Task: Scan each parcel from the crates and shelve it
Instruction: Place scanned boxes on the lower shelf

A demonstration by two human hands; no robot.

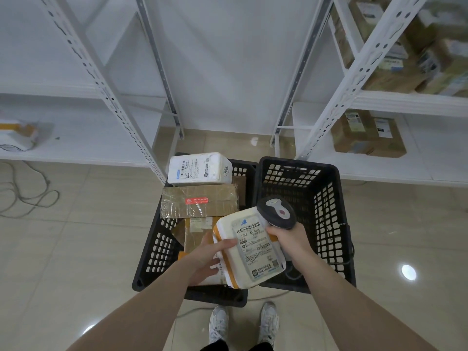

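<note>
My left hand (207, 257) grips a white parcel (253, 249) with orange tape and a barcode label, holding it above the two black crates. My right hand (288, 239) grips a grey barcode scanner (277, 212), whose head sits just over the parcel's top right corner near the barcode. The left crate (152, 252) holds a white parcel (198, 168), a brown taped box (200, 201) and more cardboard parcels beneath. The right crate (324, 198) shows no parcels inside.
White metal shelving stands on both sides. The right shelves (405, 102) carry several cardboard boxes (367, 135); the left shelf (76, 148) holds one white and orange parcel (17, 134). A loose cable (27, 196) lies on the tiled floor at left. My shoes (243, 323) are below the crates.
</note>
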